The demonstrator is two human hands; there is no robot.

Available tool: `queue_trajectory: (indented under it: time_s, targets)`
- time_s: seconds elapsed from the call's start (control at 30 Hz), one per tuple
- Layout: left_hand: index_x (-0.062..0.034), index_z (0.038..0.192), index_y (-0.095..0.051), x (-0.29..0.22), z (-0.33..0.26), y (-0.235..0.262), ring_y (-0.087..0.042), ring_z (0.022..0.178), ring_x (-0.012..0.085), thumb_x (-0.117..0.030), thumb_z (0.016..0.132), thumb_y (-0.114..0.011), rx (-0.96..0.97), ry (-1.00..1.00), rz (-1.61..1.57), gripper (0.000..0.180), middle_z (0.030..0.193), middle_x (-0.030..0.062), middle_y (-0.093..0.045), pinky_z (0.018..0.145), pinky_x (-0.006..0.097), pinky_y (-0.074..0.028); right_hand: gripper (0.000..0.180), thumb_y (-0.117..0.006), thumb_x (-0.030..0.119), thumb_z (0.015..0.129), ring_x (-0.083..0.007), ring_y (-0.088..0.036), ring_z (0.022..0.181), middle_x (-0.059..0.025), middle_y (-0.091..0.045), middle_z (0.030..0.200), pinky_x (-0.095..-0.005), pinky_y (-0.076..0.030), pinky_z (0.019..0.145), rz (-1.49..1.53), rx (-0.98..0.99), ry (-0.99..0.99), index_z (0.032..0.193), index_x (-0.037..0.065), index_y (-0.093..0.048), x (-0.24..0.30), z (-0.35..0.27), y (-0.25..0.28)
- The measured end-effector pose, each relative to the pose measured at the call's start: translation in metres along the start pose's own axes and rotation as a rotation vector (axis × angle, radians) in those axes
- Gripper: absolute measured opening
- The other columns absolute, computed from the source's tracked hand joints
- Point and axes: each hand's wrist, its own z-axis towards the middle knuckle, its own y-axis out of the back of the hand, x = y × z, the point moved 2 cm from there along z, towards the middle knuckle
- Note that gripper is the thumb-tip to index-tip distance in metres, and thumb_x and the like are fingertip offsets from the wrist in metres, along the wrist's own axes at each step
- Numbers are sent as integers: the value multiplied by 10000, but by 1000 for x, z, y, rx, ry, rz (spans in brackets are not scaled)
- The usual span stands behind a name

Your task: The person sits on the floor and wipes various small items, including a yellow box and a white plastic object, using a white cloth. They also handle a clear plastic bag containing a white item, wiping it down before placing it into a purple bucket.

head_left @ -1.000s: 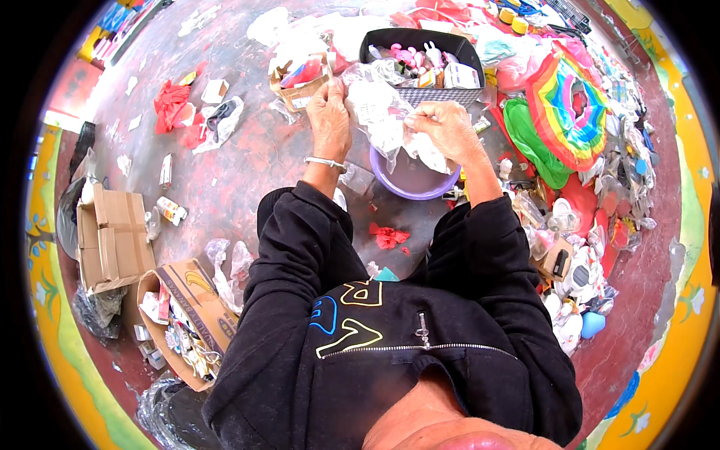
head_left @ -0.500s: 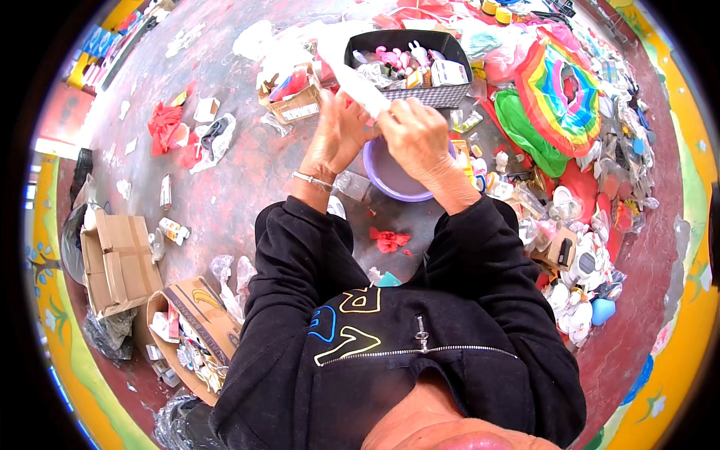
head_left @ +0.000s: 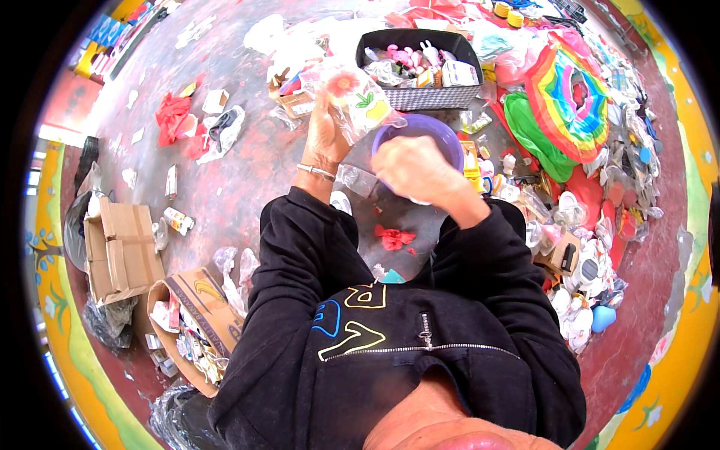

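Up in front of me, my left hand [head_left: 327, 136] grips a clear plastic packet [head_left: 355, 97] printed with or holding a reddish flower and a yellow-green fruit shape. The packet is tilted, and my fingers are partly behind it. My right hand [head_left: 420, 165] hangs over the purple basin [head_left: 437, 124], its fingers curled and a little blurred; anything inside them is hidden. Beyond the basin stands a black fabric storage bin [head_left: 427, 96] with a checked front, filled with pink toys, small boxes and plastic wrap.
Rubbish and plastic pieces pile up at right, near a rainbow-coloured ring [head_left: 571, 97] and green cloth [head_left: 529, 139]. Cardboard boxes [head_left: 129, 251] stand at left. An open carton [head_left: 298, 103] lies beyond my left hand. Red scraps [head_left: 394, 238] lie between my legs.
My hands have moved apart. The white, raised item they both held now shows as a patterned packet in my left hand; my right hand has dropped over the basin.
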Motion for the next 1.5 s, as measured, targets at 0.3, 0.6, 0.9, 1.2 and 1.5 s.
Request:
queue_trajectory:
  time_s: [0.3, 0.6, 0.9, 1.2, 1.5]
  targets:
    - [-19, 1253, -432, 13, -7, -4, -530, 1097, 257, -429, 906, -467, -50, 121, 121, 538, 1211, 121, -531, 941, 417, -431, 155, -591, 145, 862, -30, -508, 594, 4, -574, 668, -213, -414, 539, 830, -980, -588, 773, 19, -607, -54, -12, 56]
    - [-57, 1308, -393, 42, -26, -25, -510, 1131, 270, -476, 912, -411, -53, 308, 200, 577, 1239, 108, -509, 958, 398, -416, 68, -591, 153, 772, -241, -600, 734, -35, -576, 757, -361, -486, 617, -7, -841, -259, 833, 122, -588, -53, 24, 23]
    - [0, 1329, -340, 33, -11, -15, -491, 1146, 334, -587, 872, -364, 81, 247, -115, 744, 1282, 182, -467, 936, 462, -429, 233, -633, 255, 821, -54, -515, 526, -3, -577, 659, -218, -402, 459, 751, -839, -882, 839, 24, -649, -118, -21, 42]
    - [-53, 1283, -405, -3, -9, -16, -485, 1160, 263, -456, 941, -341, -233, -86, -13, 533, 1273, 90, -491, 956, 412, -410, 633, -532, 580, 822, -62, -523, 506, -21, -564, 646, -183, -409, 453, 1424, -94, -658, 975, -27, -629, -76, -12, 16]
    - [-29, 1284, -384, 7, -7, -7, -456, 1167, 267, -452, 959, -296, -194, -106, 61, 541, 1266, 118, -472, 1001, 402, -358, 329, -653, 273, 831, -134, -598, 564, -73, -609, 752, -221, -498, 504, 2051, -268, -760, 955, -22, -578, -41, 15, -22]
